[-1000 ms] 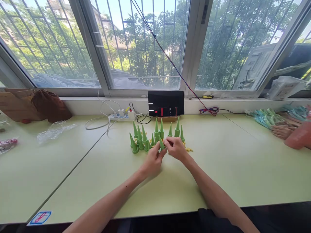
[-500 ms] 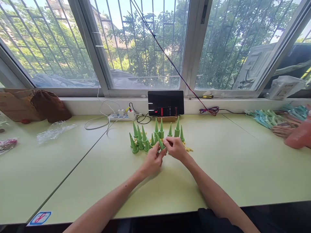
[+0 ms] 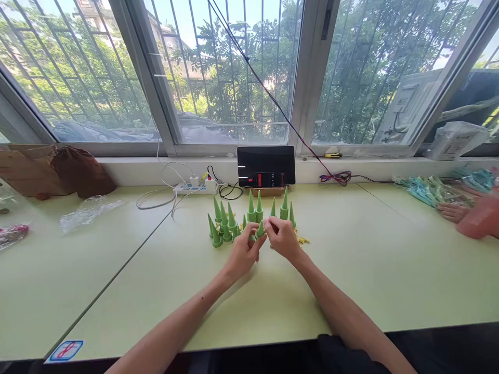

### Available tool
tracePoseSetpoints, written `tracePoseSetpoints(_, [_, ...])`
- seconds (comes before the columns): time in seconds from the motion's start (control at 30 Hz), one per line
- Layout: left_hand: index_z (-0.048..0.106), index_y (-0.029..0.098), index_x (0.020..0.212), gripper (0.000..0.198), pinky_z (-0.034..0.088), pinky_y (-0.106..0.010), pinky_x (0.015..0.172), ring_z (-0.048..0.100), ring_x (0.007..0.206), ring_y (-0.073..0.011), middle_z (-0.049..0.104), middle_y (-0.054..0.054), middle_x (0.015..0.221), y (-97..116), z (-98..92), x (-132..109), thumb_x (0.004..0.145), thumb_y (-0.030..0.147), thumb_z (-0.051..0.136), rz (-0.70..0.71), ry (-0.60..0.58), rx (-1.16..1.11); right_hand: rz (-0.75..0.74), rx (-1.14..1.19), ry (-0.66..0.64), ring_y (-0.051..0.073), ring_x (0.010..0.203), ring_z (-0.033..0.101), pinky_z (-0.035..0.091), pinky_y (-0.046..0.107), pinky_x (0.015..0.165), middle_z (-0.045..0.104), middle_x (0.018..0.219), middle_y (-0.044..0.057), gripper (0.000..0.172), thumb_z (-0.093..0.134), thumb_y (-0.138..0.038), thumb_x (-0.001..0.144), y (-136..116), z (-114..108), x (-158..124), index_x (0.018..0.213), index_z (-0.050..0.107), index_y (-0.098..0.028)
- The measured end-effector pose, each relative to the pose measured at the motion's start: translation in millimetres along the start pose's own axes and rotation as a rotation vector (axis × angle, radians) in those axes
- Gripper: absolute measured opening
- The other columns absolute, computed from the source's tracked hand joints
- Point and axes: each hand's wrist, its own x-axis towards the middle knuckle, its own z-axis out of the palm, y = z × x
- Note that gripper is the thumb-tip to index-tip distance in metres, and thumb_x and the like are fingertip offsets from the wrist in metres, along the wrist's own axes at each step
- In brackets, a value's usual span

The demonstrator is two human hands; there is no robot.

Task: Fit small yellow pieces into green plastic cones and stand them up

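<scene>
My left hand [image 3: 245, 249] is closed around the base of a small green cone [image 3: 260, 230], its point upward. Close beside the cone, my right hand [image 3: 283, 238] has its thumb and fingers pinched together; what they hold, if anything, is too small to make out. Several green cones on round bases [image 3: 224, 221] stand upright to the left of my hands. Behind my hands more tall green cones [image 3: 284, 205] stand in a loose row. Small yellow pieces [image 3: 302, 240] lie scattered on the table by my right hand and among the cones.
A black tablet [image 3: 266, 156] leans at the back with a lit phone [image 3: 268, 179] before it. To its left is a white power strip [image 3: 195, 188] with cables. Clear plastic [image 3: 84, 212] and a brown bag [image 3: 82, 170] lie left; a red bag [image 3: 479, 215] lies right.
The green cone in my left hand has turned more upright and shows shorter. My right hand stays pinched beside it, shifted only slightly.
</scene>
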Motion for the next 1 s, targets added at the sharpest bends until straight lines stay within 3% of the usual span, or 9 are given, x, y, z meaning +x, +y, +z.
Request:
tracePoseSetpoints(0.13, [0.044, 0.024, 0.108, 0.033, 0.039, -0.019, 0.040, 0.051, 0.039, -0.0037, 0.056, 0.003, 0.086, -0.9, -0.7, 1.7, 0.088, 0.048, 0.053, -0.049, 0.028, -0.098, -0.014, 0.028, 0.057, 0.009, 0.048, 0.026, 0.024, 0.023, 0.048, 0.030, 0.052, -0.006, 0.039, 0.043, -0.037, 0.095, -1.1, -1.1, -0.2, 0.061, 0.033, -0.020])
tracePoseSetpoints(0.43, [0.039, 0.021, 0.113, 0.043, 0.038, -0.019, 0.033, 0.052, 0.036, -0.0059, 0.063, 0.001, 0.083, 5.0, 3.9, 2.0, 0.089, 0.056, 0.047, -0.068, -0.044, -0.363, -0.034, 0.001, 0.150, 0.009, 0.047, 0.029, 0.027, 0.023, 0.048, 0.034, 0.051, -0.006, 0.038, 0.043, -0.037, 0.096, -2.5, -3.8, 0.0, 0.062, 0.039, -0.020])
tracePoseSetpoints(0.7, [0.041, 0.019, 0.092, 0.040, 0.040, -0.021, 0.035, 0.056, 0.039, -0.0096, 0.065, -0.002, 0.078, 9.4, 1.7, 1.3, 0.091, 0.059, 0.042, -0.157, -0.175, -0.538, -0.072, 0.053, 0.089, 0.009, 0.046, 0.034, 0.031, 0.023, 0.049, 0.041, 0.053, -0.006, 0.031, 0.045, -0.037, 0.095, -2.0, -2.5, -2.3, 0.069, 0.047, -0.020])
tracePoseSetpoints(1.0, [0.042, 0.019, 0.104, 0.037, 0.039, -0.020, 0.035, 0.054, 0.037, -0.0115, 0.053, 0.007, 0.053, 5.0, -0.6, 1.6, 0.091, 0.052, 0.049, -0.082, -0.142, -0.472, -0.050, 0.145, 0.005, 0.010, 0.045, 0.040, 0.031, 0.023, 0.047, 0.046, 0.053, -0.005, 0.027, 0.047, -0.040, 0.094, -2.6, -2.2, -1.2, 0.075, 0.047, -0.021])
